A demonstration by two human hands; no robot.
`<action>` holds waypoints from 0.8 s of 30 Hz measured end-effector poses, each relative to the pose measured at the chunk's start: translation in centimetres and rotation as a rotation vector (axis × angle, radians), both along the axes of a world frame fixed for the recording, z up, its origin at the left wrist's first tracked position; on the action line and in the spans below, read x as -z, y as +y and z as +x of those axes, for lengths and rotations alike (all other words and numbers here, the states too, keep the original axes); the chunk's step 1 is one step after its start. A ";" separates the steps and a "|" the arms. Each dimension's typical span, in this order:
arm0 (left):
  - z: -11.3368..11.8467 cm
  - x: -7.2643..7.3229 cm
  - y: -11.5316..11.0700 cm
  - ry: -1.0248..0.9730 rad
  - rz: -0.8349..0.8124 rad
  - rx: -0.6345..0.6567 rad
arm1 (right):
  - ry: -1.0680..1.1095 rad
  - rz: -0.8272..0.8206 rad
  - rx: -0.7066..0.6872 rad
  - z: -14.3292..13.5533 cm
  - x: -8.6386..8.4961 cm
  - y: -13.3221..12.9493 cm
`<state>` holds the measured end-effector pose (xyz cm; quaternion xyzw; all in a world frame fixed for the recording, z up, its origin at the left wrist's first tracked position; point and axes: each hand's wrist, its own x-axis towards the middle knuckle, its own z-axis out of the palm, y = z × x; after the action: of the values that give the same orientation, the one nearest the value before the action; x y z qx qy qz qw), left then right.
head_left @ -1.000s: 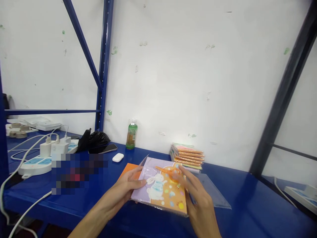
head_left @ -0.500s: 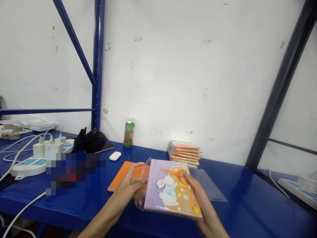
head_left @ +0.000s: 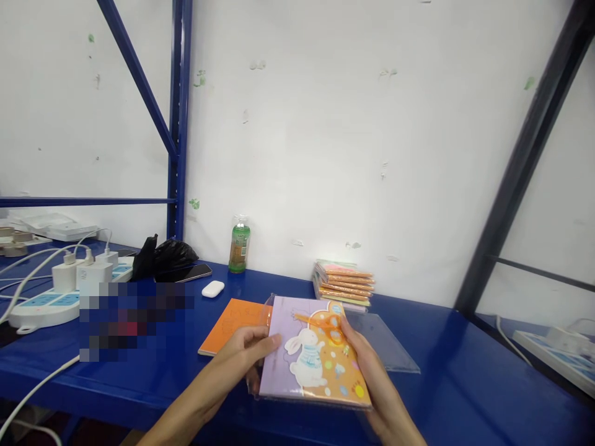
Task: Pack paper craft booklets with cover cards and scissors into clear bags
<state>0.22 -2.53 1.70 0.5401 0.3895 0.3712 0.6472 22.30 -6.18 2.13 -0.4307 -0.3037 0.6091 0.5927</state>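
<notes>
The book (head_left: 290, 365) is at six o'clock, with orange scissors (head_left: 328, 323) on its cover. The left hand (head_left: 253, 350) pinches its nine o'clock edge, thumb on top; the right hand (head_left: 369, 362) clasps the three o'clock edge, under-fingers hidden. Best to hold it level, gripping lightly so the clear film (head_left: 269, 302) doesn't crumple.

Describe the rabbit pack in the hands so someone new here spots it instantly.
At the near side of the blue table, look between the left hand and the right hand. They hold a flat, clear-wrapped pack, with orange scissors showing on its face. Unlike the orange booklet to its left, its cover is lilac and orange with a large white rabbit.
</notes>
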 end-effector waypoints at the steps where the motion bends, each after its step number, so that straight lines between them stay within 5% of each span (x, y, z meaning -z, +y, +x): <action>1: 0.1 0.0 -0.1 -0.005 -0.021 -0.019 | -0.013 -0.005 0.008 0.2 0.1 0.1; 9: -1.0 -0.5 0.0 0.046 -0.029 0.058 | -0.263 0.135 0.020 3.2 -0.4 0.5; 14: -1.9 -1.0 0.3 0.016 -0.067 0.122 | -0.413 0.154 0.124 7.8 -1.5 -0.1; 20: -2.1 -0.6 1.2 -0.076 -0.040 0.059 | -0.693 0.067 0.450 15.1 0.0 -0.8; 24: -1.9 -0.4 1.1 -0.056 -0.043 0.052 | -1.216 -0.179 0.731 16.9 1.5 0.0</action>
<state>-1.71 -1.39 2.07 0.5254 0.3648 0.3607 0.6788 39.25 -6.16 0.68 -0.8152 -0.3655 0.0458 0.4470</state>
